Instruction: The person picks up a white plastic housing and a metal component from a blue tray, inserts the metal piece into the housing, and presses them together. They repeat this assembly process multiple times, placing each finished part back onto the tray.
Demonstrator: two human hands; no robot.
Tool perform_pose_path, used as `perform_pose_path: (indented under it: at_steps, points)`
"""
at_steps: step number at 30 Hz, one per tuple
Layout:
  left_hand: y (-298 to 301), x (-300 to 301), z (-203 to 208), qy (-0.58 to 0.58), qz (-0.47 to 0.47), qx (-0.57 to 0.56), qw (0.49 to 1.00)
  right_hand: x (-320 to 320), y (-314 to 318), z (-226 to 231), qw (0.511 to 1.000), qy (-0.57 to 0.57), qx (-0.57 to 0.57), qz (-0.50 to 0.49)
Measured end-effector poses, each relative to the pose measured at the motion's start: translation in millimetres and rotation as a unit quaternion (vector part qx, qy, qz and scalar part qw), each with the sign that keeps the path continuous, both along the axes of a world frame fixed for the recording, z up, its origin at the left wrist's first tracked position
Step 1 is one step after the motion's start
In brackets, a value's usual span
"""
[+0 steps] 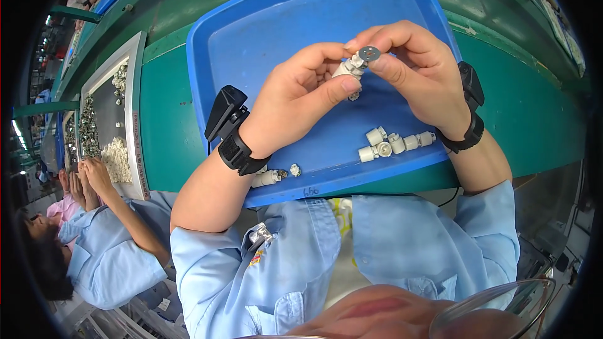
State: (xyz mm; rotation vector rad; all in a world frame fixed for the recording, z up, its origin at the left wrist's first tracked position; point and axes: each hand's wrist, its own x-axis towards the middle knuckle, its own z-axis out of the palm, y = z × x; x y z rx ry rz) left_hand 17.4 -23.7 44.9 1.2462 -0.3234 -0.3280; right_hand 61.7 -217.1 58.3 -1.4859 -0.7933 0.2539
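Over the blue tray [251,37], both my hands are raised close together. My left hand [300,91] is closed round a white cylindrical plastic part [347,69], thumb pressed on its near side. A small grey round disc [369,54] with a marked centre shows at the part's upper right end; whether it is fixed there I cannot tell. My right hand [419,66] pinches at this disc with thumb and fingers. Several similar white plastic parts [397,143] lie in the tray below my right hand. More white parts [269,177] and a small white piece [295,169] lie by my left wrist.
The tray sits on a green bench [164,113]. To the left, a metal-framed tray [139,144] holds heaps of white pieces [116,162] and dark metallic pieces [88,125]. A co-worker's hands [93,179] are beside it. A black device is strapped to each of my wrists.
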Motion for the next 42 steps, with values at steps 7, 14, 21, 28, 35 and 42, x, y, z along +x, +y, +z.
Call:
perform_pose_path:
  at_steps: [7, 14, 21, 28, 35, 42]
  points:
    - [-1, 2, -4, -0.043, 0.039, 0.026, 0.998, -1, 4, -4, 0.996, 0.0, 0.056, -0.068]
    - [-2, -3, -2, -0.044, 0.057, 0.026, 0.997, -1, -3, 1, 0.994, -0.091, -0.046, -0.035]
    - [1, -3, 3, -0.098, 0.039, 0.084, 0.991, -5, 2, 0, 0.987, -0.144, -0.064, -0.041]
    - [2, -4, 4, -0.11, 0.124, 0.077, 0.983, -6, -1, 0, 0.993, -0.089, -0.055, -0.052]
    - [2, -4, 2, -0.194, 0.129, 0.149, 0.961, -10, 2, 5, 0.992, -0.112, -0.033, -0.052]
    - [2, -4, 2, -0.101, 0.109, 0.125, 0.981, -11, -1, 0, 0.984, -0.142, -0.08, -0.07]
